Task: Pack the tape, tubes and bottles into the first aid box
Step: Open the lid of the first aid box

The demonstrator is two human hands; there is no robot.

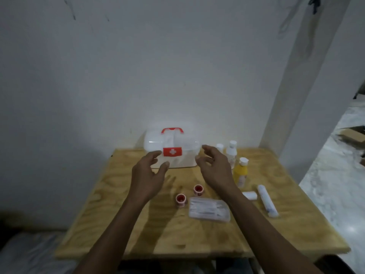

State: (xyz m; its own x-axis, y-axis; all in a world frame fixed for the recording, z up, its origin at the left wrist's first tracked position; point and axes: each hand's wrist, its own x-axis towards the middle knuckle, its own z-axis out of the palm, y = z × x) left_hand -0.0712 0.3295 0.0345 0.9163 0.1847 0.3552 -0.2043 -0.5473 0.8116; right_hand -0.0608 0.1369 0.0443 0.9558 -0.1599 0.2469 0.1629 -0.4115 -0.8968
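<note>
Two hands are raised before the closed first aid box at the tabletop's far edge: left hand and right hand, each grip wide and empty. Two tape rolls lie between the forearms; bottles and a tube are placed right. A white wall stands behind.

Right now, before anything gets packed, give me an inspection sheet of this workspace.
Surface: wooden table, bare patches in front.
Job's things: first aid box shut at the back; two tape rolls; bottles to its right; tube lying flat.
Clutter: clear packet; small white roll.
Hands: left hand and right hand open, empty, near the box.
Cables: nothing seen.
Surroundings: white wall; cardboard on the floor, right.
</note>
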